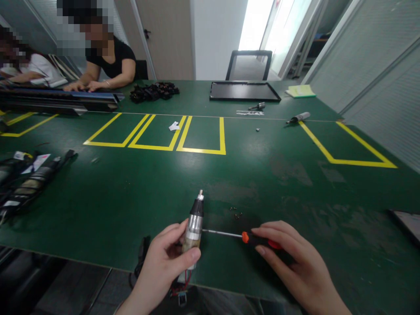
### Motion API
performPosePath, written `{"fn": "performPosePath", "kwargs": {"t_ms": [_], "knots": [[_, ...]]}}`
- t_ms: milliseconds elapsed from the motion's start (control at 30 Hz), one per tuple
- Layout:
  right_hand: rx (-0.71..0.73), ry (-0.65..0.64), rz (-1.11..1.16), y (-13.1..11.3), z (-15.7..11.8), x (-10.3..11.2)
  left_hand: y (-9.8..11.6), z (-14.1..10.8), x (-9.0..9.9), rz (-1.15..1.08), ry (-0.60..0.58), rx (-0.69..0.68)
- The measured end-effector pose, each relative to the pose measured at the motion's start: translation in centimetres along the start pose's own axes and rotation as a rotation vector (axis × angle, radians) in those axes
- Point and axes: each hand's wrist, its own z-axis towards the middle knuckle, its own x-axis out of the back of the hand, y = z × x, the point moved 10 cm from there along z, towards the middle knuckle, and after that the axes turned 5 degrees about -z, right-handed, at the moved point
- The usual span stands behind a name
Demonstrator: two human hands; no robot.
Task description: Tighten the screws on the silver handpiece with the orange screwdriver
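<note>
Left hand point(167, 253) and right hand point(295, 253) each bent in a grip
The left thumb point(193, 257) lies across the front, its fingers mostly hidden and probably curled; the right pinches between thumb point(265, 255) and fingertips point(257, 230). Both wrists point(139, 289) slant up from below, well apart.

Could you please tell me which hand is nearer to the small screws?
Right. The right hand, holding the screwdriver, is close by the small screws, on their right; the left hand, around the cylindrical tool, is farther left.
</note>
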Motion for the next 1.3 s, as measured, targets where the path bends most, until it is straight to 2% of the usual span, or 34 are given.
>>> {"fn": "performPosePath", "kwargs": {"t_ms": [100, 267, 433, 733, 1000, 1300], "knots": [[0.045, 0.019, -0.023, -0.2, 0.0, 0.1, 0.1, 0.0, -0.1, -0.001, -0.005, -0.007], [-0.04, 0.011, -0.085, 1.3, -0.3, -0.6, 0.0, -0.1, 0.2, -0.001, 0.01, -0.011], [0.003, 0.004, -0.08, 0.9, -0.1, -0.6, 0.1, -0.1, 0.1, 0.014, -0.008, -0.014], [-0.059, -0.056, -0.036, 0.6, 0.1, -0.9, 0.0, 0.0, 0.0, -0.017, 0.003, -0.002], [-0.039, -0.056, -0.017, 0.6, -0.3, -0.7, -0.3, 0.0, 0.3, 0.001, 0.012, -0.003], [0.12, 0.035, -0.028, -1.2, 0.3, 0.3, -0.4, -0.1, 0.1, -0.023, 0.002, 0.005]]}}
